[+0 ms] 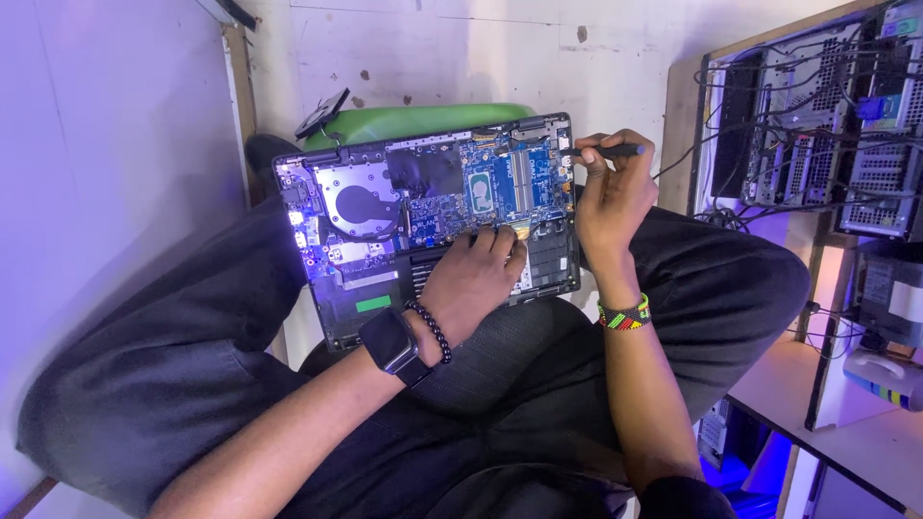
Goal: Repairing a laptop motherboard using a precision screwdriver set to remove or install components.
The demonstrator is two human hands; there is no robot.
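Note:
An opened laptop (385,207) lies bottom-up across my lap, its blue circuit board, round fan and black battery area exposed. My left hand (473,279) rests on its near edge, fingers curled down onto the board's lower middle; a black smartwatch and bead bracelet sit on that wrist. My right hand (611,197) is at the laptop's right edge, closed around a thin black screwdriver (604,151) whose tip points left toward the top right corner of the board. A striped bead bracelet circles the right wrist.
A green plastic seat (423,120) shows behind the laptop against a stained white wall. On the right, a wooden shelf unit (817,375) holds open computer cases (827,115) with tangled cables. A small black object (322,113) sits beyond the laptop's top left.

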